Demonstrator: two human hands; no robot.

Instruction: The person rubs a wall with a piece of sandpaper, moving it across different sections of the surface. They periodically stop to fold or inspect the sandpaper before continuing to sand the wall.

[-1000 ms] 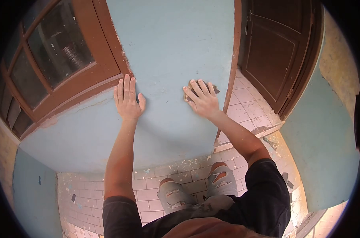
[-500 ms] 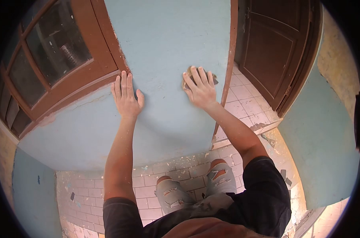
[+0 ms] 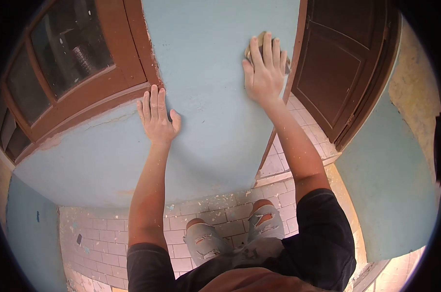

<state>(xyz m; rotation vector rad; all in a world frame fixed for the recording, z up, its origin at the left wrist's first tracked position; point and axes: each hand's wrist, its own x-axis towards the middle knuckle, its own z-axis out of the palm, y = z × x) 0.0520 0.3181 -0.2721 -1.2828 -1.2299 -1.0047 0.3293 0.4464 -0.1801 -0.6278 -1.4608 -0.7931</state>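
Observation:
My right hand (image 3: 265, 75) lies flat against the light blue wall (image 3: 208, 146), high up near the brown door frame. Under its fingers it presses a folded piece of sandpaper (image 3: 287, 65), tan and dark grey, whose edges stick out on both sides; most of it is hidden by the hand. Lower and to the left, my left hand (image 3: 157, 120) rests on the same wall with fingers stretched up and thumb apart. It holds nothing, and its fingertips reach just below the corner of the brown window frame (image 3: 138, 88).
A brown door (image 3: 334, 68) stands at the right, by a tiled doorway. Paint flakes and scraps litter the tiled floor (image 3: 106, 238) below. Blue side walls (image 3: 33, 224) with worn paint flank the spot. Glass panes (image 3: 74, 44) fill the window on the left.
My right hand has slid up and to the right along the wall with the sandpaper. The left hand keeps its place on the wall. The view has shifted slightly.

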